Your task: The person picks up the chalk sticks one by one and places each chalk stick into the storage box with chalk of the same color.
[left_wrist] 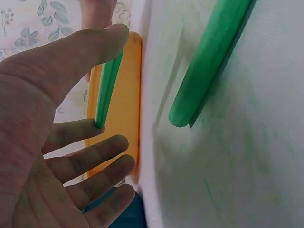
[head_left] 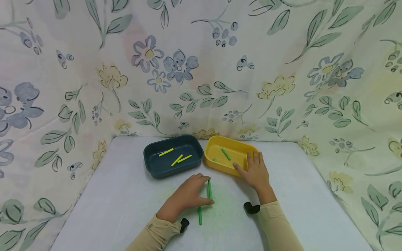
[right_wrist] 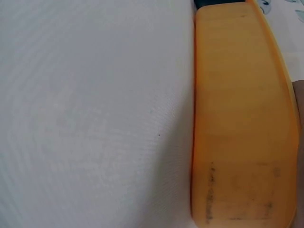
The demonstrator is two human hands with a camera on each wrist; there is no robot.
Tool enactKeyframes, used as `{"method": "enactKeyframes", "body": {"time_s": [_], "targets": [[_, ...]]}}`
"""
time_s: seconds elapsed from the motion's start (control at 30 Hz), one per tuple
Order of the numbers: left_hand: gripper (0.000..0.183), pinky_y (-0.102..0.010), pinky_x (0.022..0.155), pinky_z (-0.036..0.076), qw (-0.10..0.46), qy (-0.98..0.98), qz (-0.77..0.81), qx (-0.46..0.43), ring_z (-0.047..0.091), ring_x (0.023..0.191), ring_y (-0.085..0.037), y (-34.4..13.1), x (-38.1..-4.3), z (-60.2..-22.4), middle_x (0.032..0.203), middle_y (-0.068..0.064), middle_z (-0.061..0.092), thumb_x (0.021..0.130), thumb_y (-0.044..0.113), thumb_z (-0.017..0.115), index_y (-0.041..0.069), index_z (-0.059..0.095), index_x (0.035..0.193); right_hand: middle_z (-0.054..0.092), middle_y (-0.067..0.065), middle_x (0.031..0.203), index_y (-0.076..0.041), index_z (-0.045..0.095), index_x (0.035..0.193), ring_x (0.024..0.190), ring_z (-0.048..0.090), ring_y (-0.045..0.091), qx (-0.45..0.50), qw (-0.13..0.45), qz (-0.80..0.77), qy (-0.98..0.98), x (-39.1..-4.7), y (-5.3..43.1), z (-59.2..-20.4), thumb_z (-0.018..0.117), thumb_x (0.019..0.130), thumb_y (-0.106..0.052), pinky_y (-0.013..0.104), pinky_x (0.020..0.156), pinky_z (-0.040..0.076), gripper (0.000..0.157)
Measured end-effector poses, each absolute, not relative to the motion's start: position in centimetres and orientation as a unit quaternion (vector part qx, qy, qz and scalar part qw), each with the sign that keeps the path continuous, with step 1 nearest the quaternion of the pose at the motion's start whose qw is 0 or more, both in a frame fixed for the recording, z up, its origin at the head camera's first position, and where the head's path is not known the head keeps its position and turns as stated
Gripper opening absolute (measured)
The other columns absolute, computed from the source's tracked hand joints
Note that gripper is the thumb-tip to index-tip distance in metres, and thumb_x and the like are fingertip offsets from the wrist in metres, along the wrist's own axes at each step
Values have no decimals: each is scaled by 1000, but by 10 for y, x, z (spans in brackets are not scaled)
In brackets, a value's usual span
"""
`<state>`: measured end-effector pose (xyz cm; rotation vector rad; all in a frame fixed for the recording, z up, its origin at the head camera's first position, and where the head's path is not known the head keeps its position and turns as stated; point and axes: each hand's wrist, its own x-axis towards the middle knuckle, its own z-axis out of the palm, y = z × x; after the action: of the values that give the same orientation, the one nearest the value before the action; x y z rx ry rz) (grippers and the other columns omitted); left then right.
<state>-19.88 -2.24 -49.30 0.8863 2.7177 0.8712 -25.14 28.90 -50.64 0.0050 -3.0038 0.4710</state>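
Note:
My left hand (head_left: 188, 193) pinches a green chalk stick (head_left: 209, 190) end to end between thumb and index finger, just above the table. The other fingers spread away from it in the left wrist view. Beneath the hand, a second green chalk stick (head_left: 200, 216) lies on the cloth, its far part hidden. My right hand (head_left: 257, 172) rests at the right front rim of the yellow tray (right_wrist: 242, 118), fingers extended over it. Inside that tray are a green chalk stick (head_left: 226, 154) and a small green piece (head_left: 214, 159).
Left of the yellow tray stands a dark blue tray (head_left: 173, 170) holding several yellow sticks (head_left: 184, 159). Green smudges mark the white tablecloth (head_left: 226, 205). A flowered curtain (head_left: 201, 104) hangs behind and at both sides. Black wrist cameras (head_left: 252, 208) sit at both wrists.

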Motion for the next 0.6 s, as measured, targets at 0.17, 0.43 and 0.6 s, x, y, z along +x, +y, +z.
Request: {"method": "enactKeyframes", "body": {"time_s": [0.17, 0.43, 0.6], "targets": [[84, -48, 117, 48, 73, 907, 293, 295, 57, 138, -25, -21, -201, -492, 146, -6, 62, 85, 54, 87, 10, 58, 151, 7, 32, 175, 4, 19, 167, 163, 1, 52, 0, 49, 149, -988, -252, 290, -507, 42, 100, -79, 64, 132, 11, 109], [85, -47, 117, 48, 65, 902, 301, 301, 58, 137, -25, -17, -205, -491, 146, -6, 63, 84, 54, 88, 9, 59, 150, 6, 32, 175, 4, 19, 167, 163, 0, 52, -3, 48, 143, -989, -253, 290, -508, 40, 101, -79, 64, 132, 10, 109], [85, -46, 116, 48, 59, 900, 303, 307, 59, 136, -24, -14, -206, -489, 144, -6, 64, 84, 54, 88, 8, 59, 150, 7, 32, 175, 4, 20, 168, 163, 0, 52, -4, 49, 147, -988, -253, 290, -508, 41, 100, -80, 64, 132, 11, 109]]}}
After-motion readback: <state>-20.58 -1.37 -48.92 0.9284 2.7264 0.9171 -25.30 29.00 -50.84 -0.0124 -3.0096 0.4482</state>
